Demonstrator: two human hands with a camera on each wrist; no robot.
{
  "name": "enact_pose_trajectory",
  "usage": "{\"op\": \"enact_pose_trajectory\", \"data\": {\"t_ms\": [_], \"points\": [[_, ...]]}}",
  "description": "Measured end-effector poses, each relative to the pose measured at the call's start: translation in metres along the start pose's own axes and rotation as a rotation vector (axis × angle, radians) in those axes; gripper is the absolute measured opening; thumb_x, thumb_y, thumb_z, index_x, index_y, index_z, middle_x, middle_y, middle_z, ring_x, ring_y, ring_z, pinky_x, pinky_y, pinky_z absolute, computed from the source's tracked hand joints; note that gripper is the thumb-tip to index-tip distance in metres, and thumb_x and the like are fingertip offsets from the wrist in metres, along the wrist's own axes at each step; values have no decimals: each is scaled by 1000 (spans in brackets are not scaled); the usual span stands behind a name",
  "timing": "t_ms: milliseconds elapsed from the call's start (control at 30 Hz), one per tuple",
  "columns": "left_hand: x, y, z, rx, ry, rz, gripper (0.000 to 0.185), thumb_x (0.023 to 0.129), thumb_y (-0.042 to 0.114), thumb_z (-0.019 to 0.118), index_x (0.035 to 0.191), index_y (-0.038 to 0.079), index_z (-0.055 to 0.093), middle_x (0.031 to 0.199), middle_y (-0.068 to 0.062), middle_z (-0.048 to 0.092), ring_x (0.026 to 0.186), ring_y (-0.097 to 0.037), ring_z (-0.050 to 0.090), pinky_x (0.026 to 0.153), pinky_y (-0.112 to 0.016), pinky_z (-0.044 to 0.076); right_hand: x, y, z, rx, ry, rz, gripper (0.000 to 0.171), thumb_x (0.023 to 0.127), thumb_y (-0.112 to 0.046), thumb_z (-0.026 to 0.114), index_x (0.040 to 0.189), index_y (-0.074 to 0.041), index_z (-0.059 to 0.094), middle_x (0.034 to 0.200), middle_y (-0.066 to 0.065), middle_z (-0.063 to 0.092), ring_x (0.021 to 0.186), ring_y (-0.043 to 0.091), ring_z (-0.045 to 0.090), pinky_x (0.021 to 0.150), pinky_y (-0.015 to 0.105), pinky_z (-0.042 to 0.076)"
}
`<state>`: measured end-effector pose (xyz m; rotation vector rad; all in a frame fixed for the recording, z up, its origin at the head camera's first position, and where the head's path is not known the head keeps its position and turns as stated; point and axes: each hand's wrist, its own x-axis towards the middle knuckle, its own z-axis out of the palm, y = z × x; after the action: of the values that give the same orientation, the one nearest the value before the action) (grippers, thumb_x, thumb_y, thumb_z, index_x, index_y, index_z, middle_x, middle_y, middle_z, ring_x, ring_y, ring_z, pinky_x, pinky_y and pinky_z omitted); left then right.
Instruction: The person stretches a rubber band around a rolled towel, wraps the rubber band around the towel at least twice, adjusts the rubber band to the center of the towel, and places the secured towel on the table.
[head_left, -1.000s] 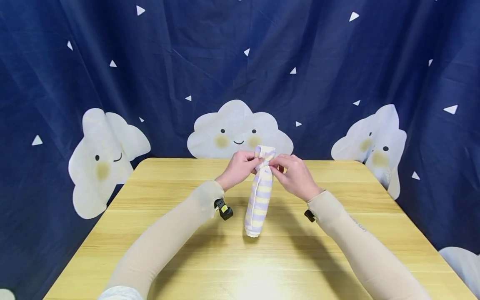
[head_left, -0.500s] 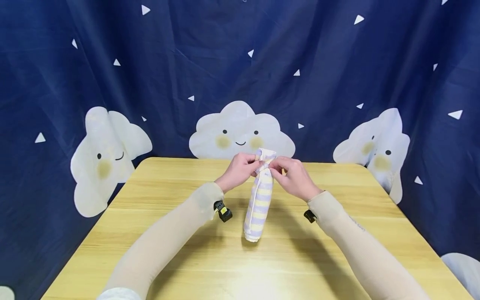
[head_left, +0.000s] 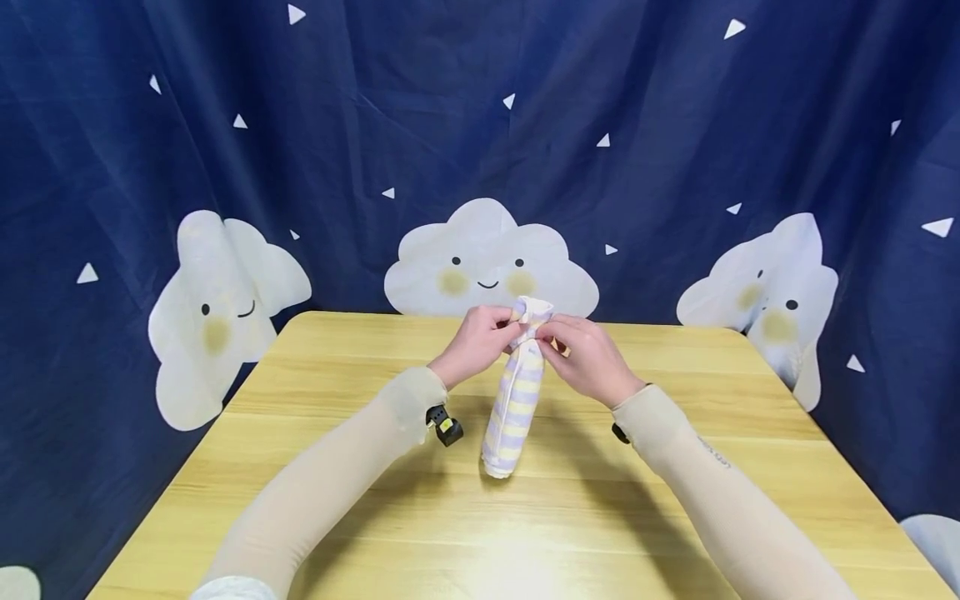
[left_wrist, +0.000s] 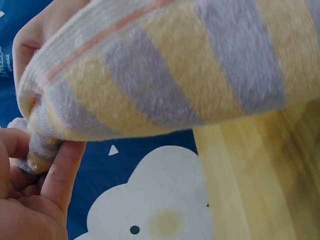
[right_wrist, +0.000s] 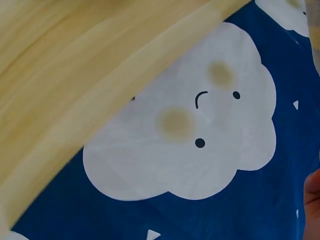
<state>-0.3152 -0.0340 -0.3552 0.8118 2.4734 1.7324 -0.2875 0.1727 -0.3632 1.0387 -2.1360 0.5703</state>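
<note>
A rolled towel (head_left: 516, 404) with lilac and yellow stripes hangs at a slant above the table in the head view. My left hand (head_left: 476, 343) pinches it near the top from the left, while my right hand (head_left: 588, 354) pinches the same narrowed part from the right. Above the fingers a short white-edged end flares out. Close up in the left wrist view, the towel (left_wrist: 165, 70) shows fuzzy pile and a white border with an orange line; it is drawn in narrow at the fingers. The right wrist view catches only a sliver of the towel.
A light wooden table (head_left: 390, 517) spreads beneath the hands. Behind and beside it hangs a dark blue curtain (head_left: 435, 92) printed with white clouds and small triangles. A black wrist device (head_left: 446, 425) sits at the left cuff.
The towel's lower end has swung slightly to the left. Both hands keep pinching near the top in almost the same place. The head view has shifted a little.
</note>
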Motion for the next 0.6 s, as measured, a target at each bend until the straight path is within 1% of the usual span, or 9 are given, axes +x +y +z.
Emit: {"op": "enact_pose_trajectory", "data": {"t_ms": [133, 200, 267, 433, 500, 600], "points": [[1, -3, 2, -55, 11, -19, 22, 100, 18, 59, 86, 3, 69, 90, -9, 70, 77, -17, 68, 73, -30, 61, 1, 0, 1, -49, 3, -42, 9, 86, 0, 71, 93, -7, 69, 84, 2, 67, 70, 18, 61, 65, 30, 51], [1, -3, 1, -68, 13, -20, 22, 100, 17, 58, 89, 3, 70, 92, -9, 71, 77, -17, 69, 73, -31, 61, 2, -1, 2, -46, 4, -46, 8, 87, -1, 69, 93, -7, 68, 83, 2, 65, 70, 19, 61, 64, 30, 51], [2, -3, 1, -69, 9, -15, 22, 100, 18, 58, 88, 3, 70, 92, -9, 72, 77, -17, 70, 73, -32, 61, 3, -2, 2, -36, 2, -36, 8, 87, -1, 66, 92, -7, 65, 81, 1, 62, 69, 19, 59, 63, 30, 49], [2, -5, 0, -54, 10, -26, 24, 99, 19, 60, 80, 5, 68, 86, -6, 71, 75, -14, 68, 70, -29, 60, 0, -4, 3, -4, -42, 24, 8, 85, -4, 61, 88, -10, 58, 77, -1, 53, 69, 12, 48, 60, 26, 41], [2, -4, 0, -50, 13, -35, 26, 98, 20, 61, 78, 5, 66, 82, -5, 70, 74, -13, 67, 69, -28, 59, -2, -5, 2, 27, -57, 45, 8, 85, -4, 59, 86, -11, 56, 76, 1, 51, 69, 11, 45, 59, 24, 38], [1, 0, 1, -49, 17, -35, 26, 98, 22, 62, 77, 6, 66, 80, -3, 69, 73, -12, 65, 68, -27, 58, -4, -8, 0, 76, -55, 58, 11, 84, -2, 57, 85, -12, 53, 74, 3, 50, 68, 10, 43, 59, 23, 36]]}}
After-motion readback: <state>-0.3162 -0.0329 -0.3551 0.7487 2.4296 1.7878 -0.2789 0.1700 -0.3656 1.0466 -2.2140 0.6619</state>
